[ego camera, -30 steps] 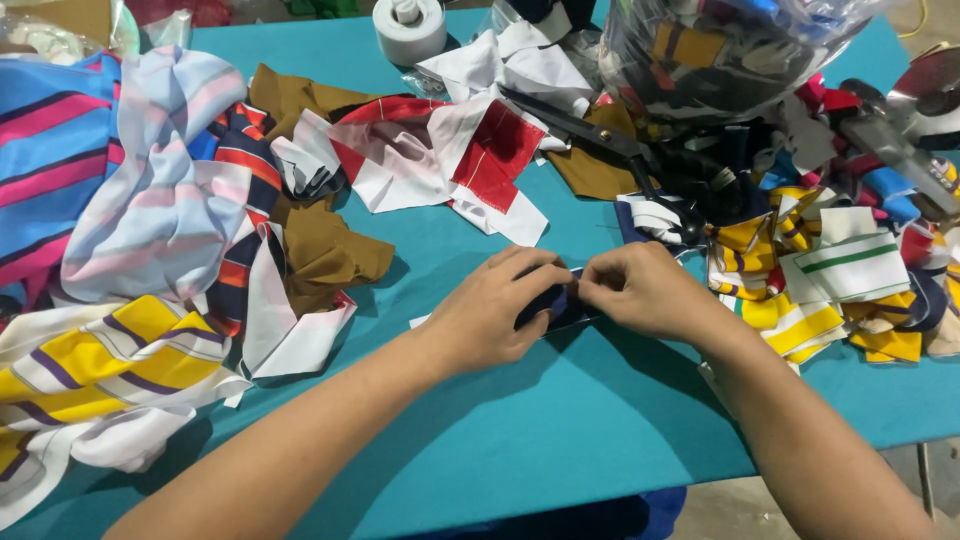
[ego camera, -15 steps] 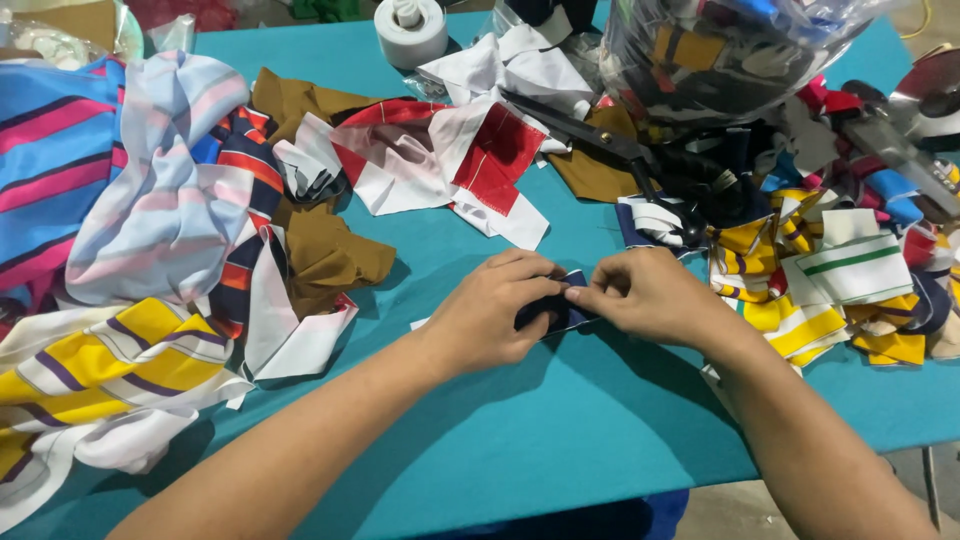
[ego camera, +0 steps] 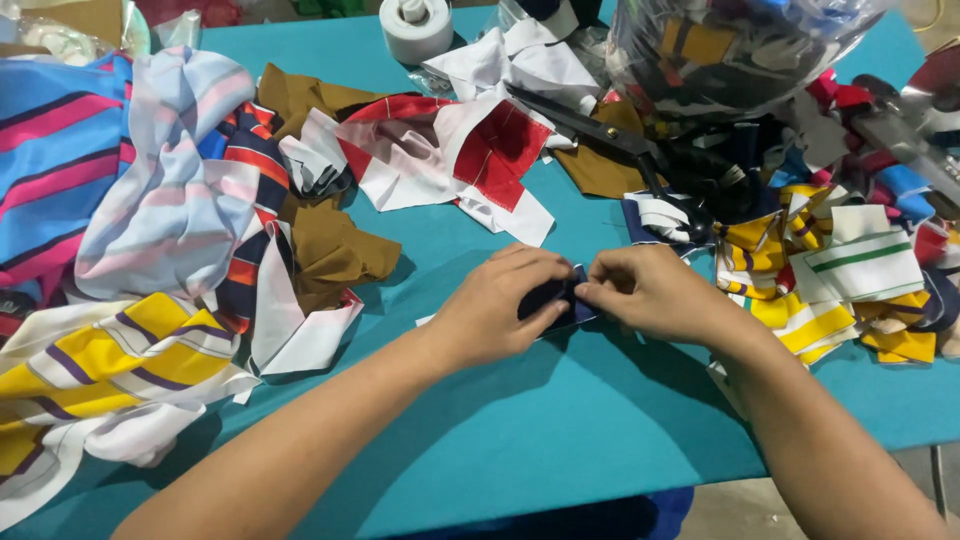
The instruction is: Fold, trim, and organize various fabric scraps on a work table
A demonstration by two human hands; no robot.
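Observation:
Both of my hands meet over a small dark navy fabric piece [ego camera: 560,300] on the teal table [ego camera: 540,440]. My left hand [ego camera: 500,305] pinches its left side, and my right hand [ego camera: 650,292] pinches its right side with fingertips touching the cloth. Most of the piece is hidden under my fingers. A sliver of white fabric [ego camera: 425,321] shows beside my left hand.
Striped cloth piles [ego camera: 130,260] fill the left. Red-and-white scraps [ego camera: 460,160] and brown scraps [ego camera: 335,250] lie behind my hands. Black scissors [ego camera: 620,140], a clear bag of scraps [ego camera: 730,50], a white tape roll [ego camera: 415,25] and yellow-white scraps [ego camera: 840,290] sit at the back and right.
My hands have stayed together on the navy piece, with only small finger shifts. The piles around them have not moved.

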